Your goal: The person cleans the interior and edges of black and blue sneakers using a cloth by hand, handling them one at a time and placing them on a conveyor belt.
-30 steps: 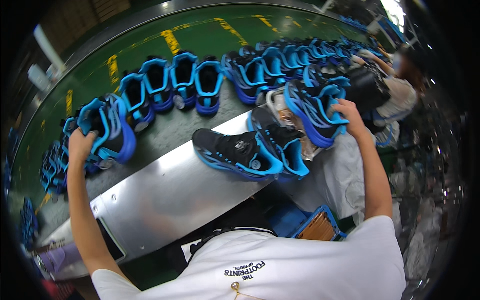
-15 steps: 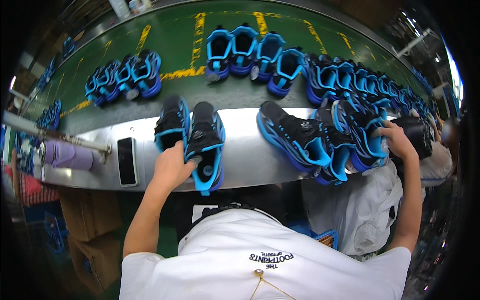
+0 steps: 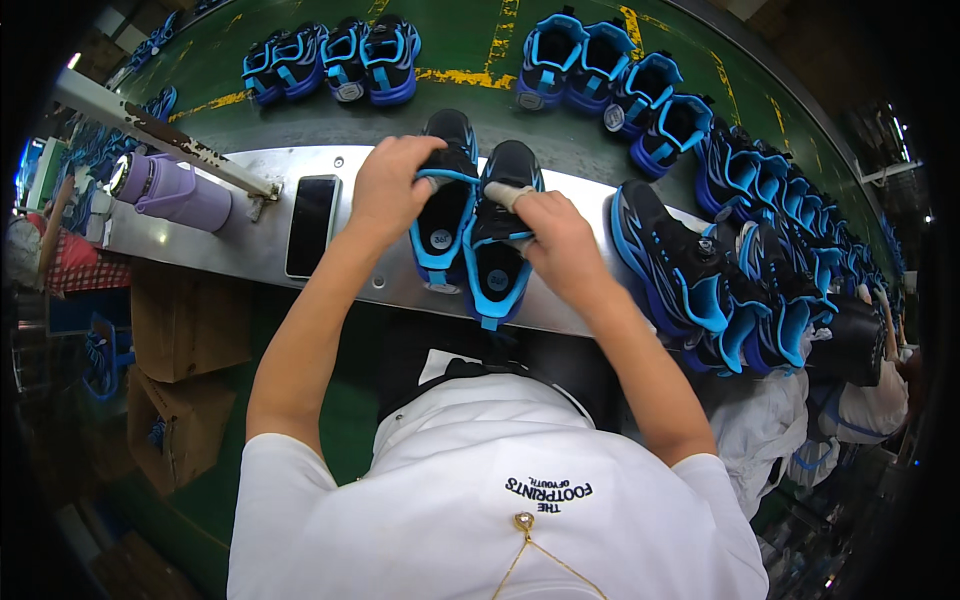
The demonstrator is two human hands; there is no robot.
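Two black sneakers with bright blue trim stand side by side on the metal ledge before me, toes pointing away. My left hand (image 3: 393,188) is closed on the collar and tongue of the left sneaker (image 3: 437,266), fingers partly inside the opening. At the right sneaker (image 3: 512,162), my right hand (image 3: 558,236) pinches the tongue; a pale covering wraps one of its fingers. Round labels show on both insoles. Farther right on the ledge, a cluster of matching sneakers (image 3: 665,250) stands close together, apart from my hands.
Left on the metal ledge (image 3: 265,235) lie a phone (image 3: 313,226) and a lilac bottle (image 3: 180,195), beneath a worn metal bar (image 3: 170,130). More sneakers (image 3: 388,62) line the green conveyor (image 3: 455,45) behind. Cardboard boxes (image 3: 185,325) stand below left. Another person's arm shows far right.
My right hand has left the right-hand cluster and taken hold of the right sneaker's tongue. My left hand has shifted to the left sneaker's upper collar. The view has turned.
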